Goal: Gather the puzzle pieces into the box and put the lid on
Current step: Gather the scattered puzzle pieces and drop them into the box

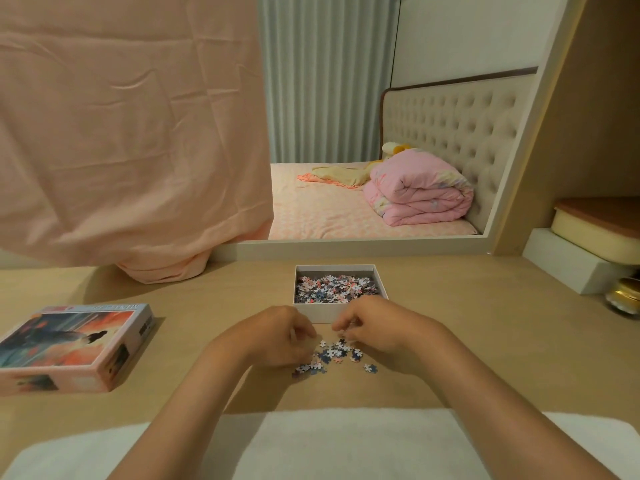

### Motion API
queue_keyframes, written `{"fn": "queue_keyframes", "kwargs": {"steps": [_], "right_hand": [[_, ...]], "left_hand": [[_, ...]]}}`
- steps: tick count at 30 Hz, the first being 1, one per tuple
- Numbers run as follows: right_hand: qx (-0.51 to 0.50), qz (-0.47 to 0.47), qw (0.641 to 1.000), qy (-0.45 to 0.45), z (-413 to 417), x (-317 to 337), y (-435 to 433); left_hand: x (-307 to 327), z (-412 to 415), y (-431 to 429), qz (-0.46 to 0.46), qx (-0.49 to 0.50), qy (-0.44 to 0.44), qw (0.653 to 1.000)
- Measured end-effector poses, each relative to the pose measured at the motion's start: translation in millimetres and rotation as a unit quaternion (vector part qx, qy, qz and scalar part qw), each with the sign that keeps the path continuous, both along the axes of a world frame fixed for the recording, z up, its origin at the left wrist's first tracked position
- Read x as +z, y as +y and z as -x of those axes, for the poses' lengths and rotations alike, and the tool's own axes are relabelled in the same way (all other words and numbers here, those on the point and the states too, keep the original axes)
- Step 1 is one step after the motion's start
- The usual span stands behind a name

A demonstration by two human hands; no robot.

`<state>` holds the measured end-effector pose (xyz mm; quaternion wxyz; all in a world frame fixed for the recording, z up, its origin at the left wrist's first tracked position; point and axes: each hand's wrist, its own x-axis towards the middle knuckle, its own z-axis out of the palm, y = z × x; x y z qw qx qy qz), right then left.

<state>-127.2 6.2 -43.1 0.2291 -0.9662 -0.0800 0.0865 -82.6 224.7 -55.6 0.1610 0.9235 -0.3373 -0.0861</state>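
Note:
An open white box (pixel 341 311) stands in the middle of the desk, with several small puzzle pieces (pixel 336 289) heaped inside. A loose scatter of puzzle pieces (pixel 334 356) lies on the desk just in front of the box. My left hand (pixel 277 336) curls over the left side of that scatter, fingers bent down onto the pieces. My right hand (pixel 374 327) is on the right side, fingertips pinched around some pieces near the box's front wall. The printed lid (pixel 72 344) lies face up at the far left.
A peach cloth (pixel 131 140) hangs over the back left of the desk. A large mirror (pixel 381 133) leans behind the box. At the right stand a white block (pixel 568 268), a cream container (pixel 595 237) and a gold jar (pixel 627 296). A white towel (pixel 329 445) covers the near edge.

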Motion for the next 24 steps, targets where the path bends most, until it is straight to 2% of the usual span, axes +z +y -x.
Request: {"fn": "queue_keyframes", "kwargs": {"steps": [3,5,9,12,17,24], "right_hand": [[0.017,0.133,0.99,-0.039,-1,-17,3],[0.027,0.157,0.986,-0.041,0,-24,2],[0.021,0.069,0.997,-0.009,10,-22,0],[-0.011,0.015,1.0,-0.019,17,-15,-13],[-0.003,0.142,0.989,0.03,26,-12,-26],[0.027,0.093,0.995,0.017,29,-13,-9]], "left_hand": [[-11,2,10,-0.026,-0.001,0.009,1.0],[-15,0,12,-0.004,-0.013,0.003,1.0],[-23,-4,0,0.052,-0.025,-0.005,0.998],[-30,-3,-13,0.074,-0.023,-0.046,0.996],[-41,2,-15,0.06,-0.044,-0.063,0.995],[-41,5,-12,0.124,-0.07,-0.047,0.989]]}}
